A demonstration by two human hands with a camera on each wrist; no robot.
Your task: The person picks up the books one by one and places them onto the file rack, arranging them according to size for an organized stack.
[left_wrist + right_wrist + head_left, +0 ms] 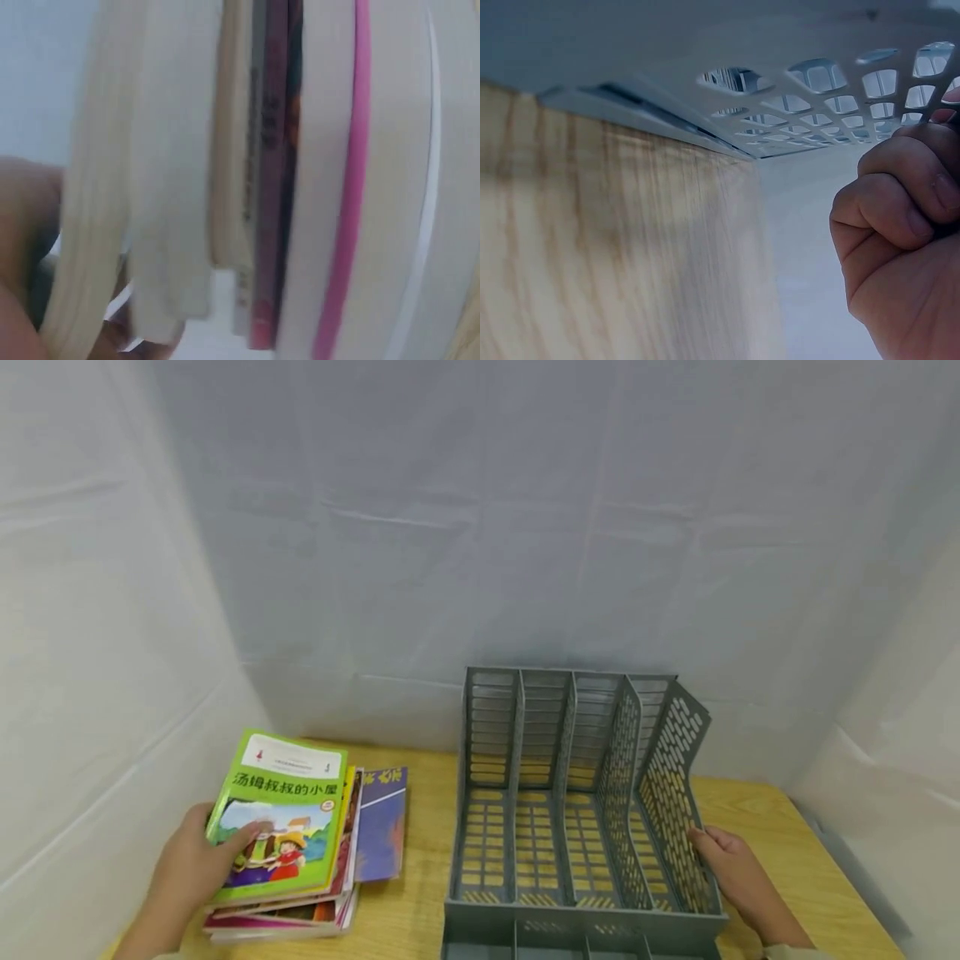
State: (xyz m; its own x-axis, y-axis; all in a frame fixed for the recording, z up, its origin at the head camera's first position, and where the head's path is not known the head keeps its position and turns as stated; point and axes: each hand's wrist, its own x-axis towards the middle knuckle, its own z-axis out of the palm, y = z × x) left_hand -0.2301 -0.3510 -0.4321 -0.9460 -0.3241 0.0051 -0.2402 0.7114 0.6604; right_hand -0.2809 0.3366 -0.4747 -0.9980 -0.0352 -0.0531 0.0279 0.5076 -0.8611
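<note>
A green picture book lies on top of a pile of books at the left of the table. My left hand grips the green book at its left edge, thumb on the cover. The left wrist view shows the page edges of the pile close up, with fingers beneath the upper ones. At the right stands a grey desk file organizer with upright dividers. Its perforated right side panel is pinched by my right hand, whose fingers are curled in the right wrist view.
A purple book sticks out on the right of the pile. Smaller compartments run along the organizer's front. White sheeting hangs behind and on both sides of the wooden table.
</note>
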